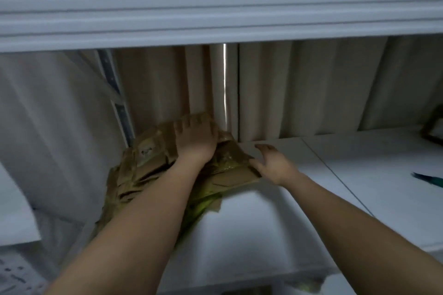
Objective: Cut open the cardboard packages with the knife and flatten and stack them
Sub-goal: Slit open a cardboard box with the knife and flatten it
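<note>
A: Report the position and build of the flattened cardboard stack (153, 170).

B: It lies on the white shelf surface (251, 230), at the far left, against the pale ribbed back wall (299, 88). The material is brown cardboard, creased and layered, with glossy strips of tape and a yellow-green film at the near edge. The outline is irregular and roughly flat. Its long axis runs from near left to far right.

A: Left hand?

B: The left hand (195, 137) lies palm down on the far end of the stack. Fingers are extended and pointing away, flat on the cardboard. It grips nothing.

A: Right hand?

B: The right hand (272, 163) is at the right edge of the stack. Fingers are spread and loosely bent, and the thumb touches the cardboard edge. Nothing is clasped in it.

A: The knife?

B: A dark teal object, blurred, lies on the shelf at the far right edge of the view; probably the knife (429, 178). It is well apart from both hands. Its long axis runs left to right, slightly slanted. Which end is the blade cannot be determined.

A: Other fixtures?

B: A white moulded shelf rail (215, 9) crosses the top of the view. A perforated metal upright (119, 108) stands left of the stack.
</note>
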